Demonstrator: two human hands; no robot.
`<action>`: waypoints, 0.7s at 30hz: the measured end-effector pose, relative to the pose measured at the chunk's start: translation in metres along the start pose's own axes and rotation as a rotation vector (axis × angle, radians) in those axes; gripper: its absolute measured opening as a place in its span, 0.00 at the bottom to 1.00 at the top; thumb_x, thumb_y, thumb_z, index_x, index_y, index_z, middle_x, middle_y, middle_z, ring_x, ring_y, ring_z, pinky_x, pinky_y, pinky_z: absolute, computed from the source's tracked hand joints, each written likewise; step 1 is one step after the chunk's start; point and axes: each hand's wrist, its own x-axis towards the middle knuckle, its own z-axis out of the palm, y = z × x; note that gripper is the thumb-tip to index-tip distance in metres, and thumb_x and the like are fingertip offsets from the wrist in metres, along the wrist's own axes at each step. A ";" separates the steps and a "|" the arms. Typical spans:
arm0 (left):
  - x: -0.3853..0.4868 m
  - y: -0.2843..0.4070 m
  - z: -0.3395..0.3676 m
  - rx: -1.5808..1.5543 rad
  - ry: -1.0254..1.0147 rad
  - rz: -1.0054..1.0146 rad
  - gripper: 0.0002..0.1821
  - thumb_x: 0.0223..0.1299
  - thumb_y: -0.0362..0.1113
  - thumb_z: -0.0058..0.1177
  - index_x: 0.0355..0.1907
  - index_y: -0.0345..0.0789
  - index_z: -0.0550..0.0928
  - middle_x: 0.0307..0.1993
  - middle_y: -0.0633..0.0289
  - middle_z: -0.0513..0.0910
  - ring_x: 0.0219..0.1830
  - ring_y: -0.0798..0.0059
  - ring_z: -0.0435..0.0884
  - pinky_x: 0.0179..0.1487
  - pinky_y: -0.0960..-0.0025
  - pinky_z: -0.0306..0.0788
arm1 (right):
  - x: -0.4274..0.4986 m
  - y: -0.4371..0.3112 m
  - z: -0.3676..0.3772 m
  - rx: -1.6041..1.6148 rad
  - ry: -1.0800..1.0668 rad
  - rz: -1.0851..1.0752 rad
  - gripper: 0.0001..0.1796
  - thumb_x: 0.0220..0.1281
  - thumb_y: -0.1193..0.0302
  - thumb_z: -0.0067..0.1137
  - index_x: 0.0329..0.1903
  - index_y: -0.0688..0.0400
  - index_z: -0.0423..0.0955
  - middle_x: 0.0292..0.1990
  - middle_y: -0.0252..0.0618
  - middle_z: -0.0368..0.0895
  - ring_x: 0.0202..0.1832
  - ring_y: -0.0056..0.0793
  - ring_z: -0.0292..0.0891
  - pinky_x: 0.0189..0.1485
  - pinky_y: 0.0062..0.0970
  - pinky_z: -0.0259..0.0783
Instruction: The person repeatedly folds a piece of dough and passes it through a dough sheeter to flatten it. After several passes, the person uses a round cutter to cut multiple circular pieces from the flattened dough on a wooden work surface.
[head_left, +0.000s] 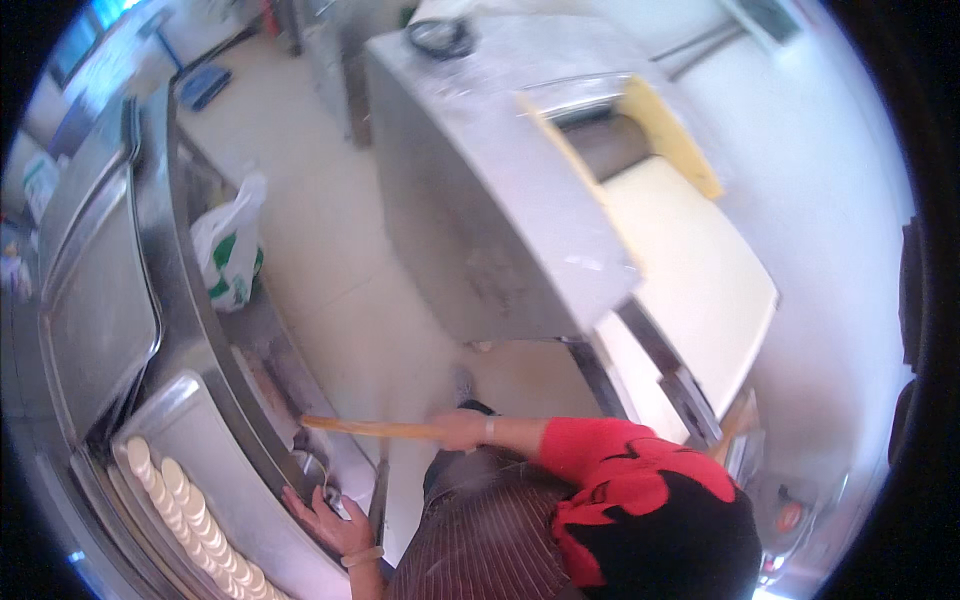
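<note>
My right hand (459, 430) grips one end of a long wooden stick (360, 427), held out level over the floor. At the lower left my left hand (341, 526) rests at the edge of the steel table (214, 360), with its fingers apart. Between its thumb and fingers shows a small shiny metal piece (334, 498); whether the hand holds it is unclear. Beside that hand lies a metal tray (251, 487). Two rows of overlapping pale round discs (187, 510), which look like dough, run along the tray's far side.
Another metal tray (105, 292) lies further along the table. A white and green plastic bag (231, 255) is at the table's side. Across the floor stands a large steel machine (480, 187) with yellow side guards (671, 135) and a pale flat bed (690, 270). A blue dustpan (202, 85) stands farther off.
</note>
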 end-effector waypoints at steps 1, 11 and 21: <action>-0.001 -0.001 0.002 -0.001 0.009 -0.001 0.21 0.59 0.34 0.56 0.54 0.26 0.78 0.77 0.36 0.58 0.78 0.34 0.55 0.80 0.39 0.50 | -0.049 0.010 -0.012 0.106 0.068 0.025 0.20 0.54 0.65 0.63 0.51 0.56 0.78 0.44 0.52 0.85 0.49 0.57 0.82 0.53 0.50 0.76; -0.015 -0.034 0.029 0.052 0.091 0.090 0.20 0.56 0.31 0.57 0.51 0.24 0.79 0.77 0.39 0.58 0.79 0.40 0.54 0.81 0.45 0.49 | -0.406 0.036 0.019 0.186 0.352 0.395 0.21 0.52 0.69 0.66 0.51 0.57 0.75 0.43 0.52 0.84 0.48 0.51 0.82 0.50 0.43 0.75; 0.059 0.246 0.002 -0.409 0.022 0.743 0.17 0.68 0.31 0.54 0.57 0.27 0.78 0.62 0.44 0.75 0.65 0.48 0.71 0.71 0.53 0.63 | -0.526 0.095 0.209 0.385 1.095 0.386 0.17 0.51 0.75 0.68 0.46 0.58 0.77 0.35 0.53 0.82 0.41 0.56 0.81 0.42 0.43 0.76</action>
